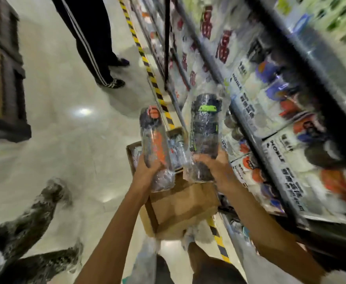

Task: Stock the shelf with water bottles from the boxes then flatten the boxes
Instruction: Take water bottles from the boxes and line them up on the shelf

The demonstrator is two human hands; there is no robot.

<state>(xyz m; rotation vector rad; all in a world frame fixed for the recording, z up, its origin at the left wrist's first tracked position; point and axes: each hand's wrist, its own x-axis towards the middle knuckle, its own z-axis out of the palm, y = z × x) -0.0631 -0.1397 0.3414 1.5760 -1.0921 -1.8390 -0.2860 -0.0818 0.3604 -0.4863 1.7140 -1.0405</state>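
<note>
1. We hold a bottle in each hand, both wrapped in clear plastic. Our left hand (147,168) curls around the lower part of the bottle with orange trim (155,144); our right hand (211,167) grips the base of the bottle with green trim (204,130).
2. Both bottles stand nearly upright, caps pointing away from us, side by side but not touching.
3. Just below our hands sits an open cardboard box (180,206) on the floor, with more wrapped bottles (175,148) visible inside it beyond our left hand.
4. To the right of our right hand runs the shelf (256,128), its tiers already packed with boxed and wrapped goods; the view there is blurred.
5. The floor (65,130) is pale, glossy tile reflecting ceiling lights. A yellow-and-black striped tape (147,64) runs along the foot of the shelf.
6. Beyond our hands, another person's legs (94,44) in dark striped trousers stand in the aisle.
</note>
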